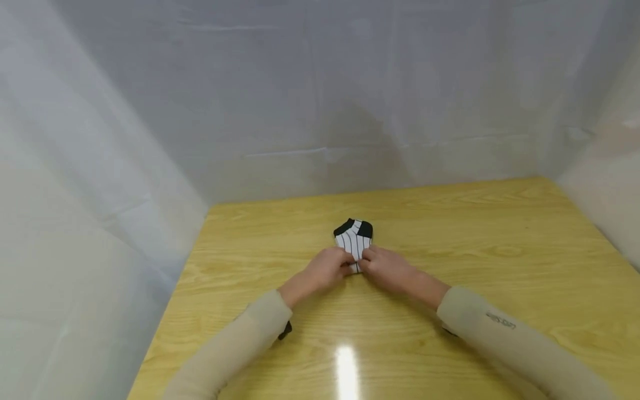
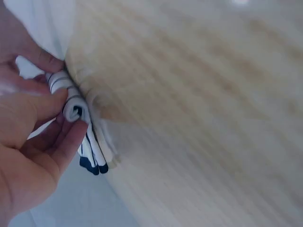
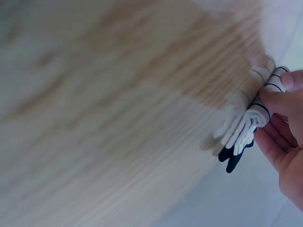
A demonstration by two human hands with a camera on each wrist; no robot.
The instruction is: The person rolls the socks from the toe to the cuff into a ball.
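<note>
The left arm, in a beige sleeve (image 1: 235, 339), reaches in from the near left edge of the table (image 1: 500, 233). The left hand (image 1: 325, 269) has its fingers (image 2: 57, 101) curled, pinching the rolled near end of the sock (image 1: 354, 240). The sock, white with thin dark stripes and black tips, lies near the middle of the tabletop, its far end flat. The right arm comes in from the near right, and the right hand (image 1: 387, 268) pinches the same roll with thumb and fingers (image 3: 279, 101).

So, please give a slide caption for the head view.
Both hands, left hand and right hand, pinch a striped sock on a wooden table.
</note>
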